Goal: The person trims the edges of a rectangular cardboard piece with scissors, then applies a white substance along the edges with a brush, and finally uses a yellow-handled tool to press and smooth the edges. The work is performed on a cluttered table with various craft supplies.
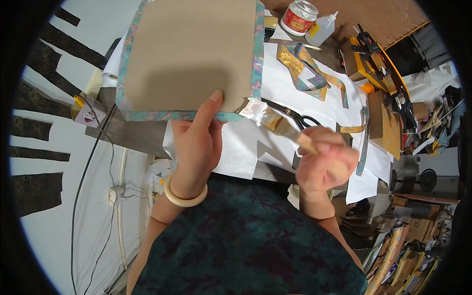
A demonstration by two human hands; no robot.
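Note:
A beige board [191, 44] with patterned teal-and-pink edging is held up over the table. My left hand [199, 137] is closed on its near edge, thumb on the beige face and fingers underneath. In my right hand [327, 157] is a flat wooden-handled brush [282, 125], gripped by the handle. White paste covers the bristle end, which is at the board's near right corner; whether bristles and board touch is hard to tell. Black-handled scissors [295, 117] lie on the white paper [236, 152] just beyond the brush, partly hidden by it.
Patterned strips [307, 78] lie on the paper to the right. Behind them stand a red-labelled jar [299, 18] and a clear squeeze bottle [322, 29]. An orange-edged organizer [376, 61] holding tools is at the far right. A small box [88, 110] sits left of the board.

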